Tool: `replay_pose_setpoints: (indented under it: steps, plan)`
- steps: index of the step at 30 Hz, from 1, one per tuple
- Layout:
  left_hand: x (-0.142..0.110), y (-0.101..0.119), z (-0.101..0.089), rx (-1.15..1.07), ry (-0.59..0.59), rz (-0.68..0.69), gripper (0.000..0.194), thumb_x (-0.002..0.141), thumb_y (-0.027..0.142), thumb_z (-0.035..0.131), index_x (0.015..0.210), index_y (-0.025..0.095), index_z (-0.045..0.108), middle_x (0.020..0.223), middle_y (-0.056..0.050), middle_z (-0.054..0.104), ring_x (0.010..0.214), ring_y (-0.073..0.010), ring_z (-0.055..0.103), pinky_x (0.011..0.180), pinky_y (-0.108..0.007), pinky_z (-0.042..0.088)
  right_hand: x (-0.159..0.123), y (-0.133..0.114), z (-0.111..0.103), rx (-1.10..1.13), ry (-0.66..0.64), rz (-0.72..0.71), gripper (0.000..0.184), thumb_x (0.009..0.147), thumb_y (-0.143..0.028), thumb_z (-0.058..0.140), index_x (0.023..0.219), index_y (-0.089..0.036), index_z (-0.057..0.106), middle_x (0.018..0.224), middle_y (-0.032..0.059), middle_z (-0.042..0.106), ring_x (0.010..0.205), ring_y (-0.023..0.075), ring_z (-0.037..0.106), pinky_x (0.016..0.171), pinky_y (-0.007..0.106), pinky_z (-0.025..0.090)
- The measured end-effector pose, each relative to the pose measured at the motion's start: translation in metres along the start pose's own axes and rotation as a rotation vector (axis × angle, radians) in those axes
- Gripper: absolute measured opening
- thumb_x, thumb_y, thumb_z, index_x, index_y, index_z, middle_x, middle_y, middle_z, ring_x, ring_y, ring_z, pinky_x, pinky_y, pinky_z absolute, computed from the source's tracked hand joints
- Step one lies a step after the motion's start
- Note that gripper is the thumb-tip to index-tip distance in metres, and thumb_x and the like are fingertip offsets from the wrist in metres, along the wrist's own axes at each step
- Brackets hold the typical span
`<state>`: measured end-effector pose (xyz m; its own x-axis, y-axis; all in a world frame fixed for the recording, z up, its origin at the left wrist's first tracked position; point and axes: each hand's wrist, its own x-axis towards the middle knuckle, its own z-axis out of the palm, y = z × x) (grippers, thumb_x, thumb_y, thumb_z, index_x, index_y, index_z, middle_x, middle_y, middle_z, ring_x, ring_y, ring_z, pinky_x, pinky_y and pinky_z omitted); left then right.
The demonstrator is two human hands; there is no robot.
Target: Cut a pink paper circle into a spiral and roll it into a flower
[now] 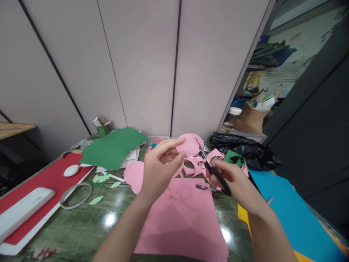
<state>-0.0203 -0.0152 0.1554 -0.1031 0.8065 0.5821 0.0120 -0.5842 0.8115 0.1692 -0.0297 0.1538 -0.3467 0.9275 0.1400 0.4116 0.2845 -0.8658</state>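
Head view: the left hand (159, 165) has thumb and fingers closed on the left rim of a pink paper disc (191, 143), which is held up over the worktop (95, 225), toward its far edge and about midway between left and right edges. The right hand (234, 176) curls its fingers round the black handles of the scissors (221, 180); their blades overlap the disc's right part, and how far apart they stand cannot be told. Pink offcuts (196, 165) lie near the far edge. A pink sheet (185, 225) reaches toward the near edge, with a dark pen (205, 188) across its far right corner. A red sheet (68, 163) runs along the left edge, a green sheet (114, 145) lies toward the far left corner, and a blue sheet (286, 203) toward the right edge.
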Motion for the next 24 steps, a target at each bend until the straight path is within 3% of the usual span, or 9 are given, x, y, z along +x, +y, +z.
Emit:
replay_pose_setpoints:
  steps: [7,11,14,24]
  plan:
    - [-0.0009,0.0017,-0.001,0.036,0.02,0.018,0.03,0.071,0.015,0.063,0.1,0.023,0.067,0.093,-0.005,0.067,0.063,-0.0083,0.055,0.06,-0.021,0.051,-0.0005,0.0022,-0.0028,-0.024,0.006,-0.001,0.021,0.08,-0.025,0.052,0.061,-0.019,0.043,0.058,-0.0035,0.047,0.054,0.0096,0.041,0.049,0.022,0.031]
    - [-0.0008,0.0029,-0.001,0.057,0.048,0.019,0.025,0.072,0.015,0.062,0.095,0.022,0.069,0.094,-0.004,0.069,0.076,-0.0117,0.061,0.067,-0.022,0.053,-0.0007,0.0029,-0.004,-0.03,0.004,-0.006,0.023,0.079,-0.027,0.054,0.06,-0.019,0.043,0.058,-0.0038,0.046,0.053,0.0093,0.042,0.048,0.022,0.03]
    - [-0.0003,0.0026,-0.0006,0.056,0.059,0.03,0.019,0.073,0.014,0.061,0.088,0.022,0.071,0.092,-0.003,0.07,0.085,-0.0137,0.063,0.074,-0.024,0.053,-0.0008,0.0025,-0.005,-0.036,-0.001,-0.001,0.022,0.078,-0.027,0.053,0.059,-0.019,0.044,0.058,-0.0031,0.048,0.053,0.0094,0.042,0.048,0.022,0.031]
    - [0.0034,0.0006,-0.003,0.061,0.075,0.031,0.017,0.075,0.017,0.06,0.086,0.022,0.071,0.092,-0.003,0.07,0.087,-0.0145,0.063,0.077,-0.026,0.053,-0.001,0.0052,-0.0076,-0.084,0.0,-0.004,0.021,0.077,-0.021,0.046,0.058,-0.02,0.039,0.056,-0.0029,0.047,0.053,0.01,0.041,0.049,0.023,0.03]
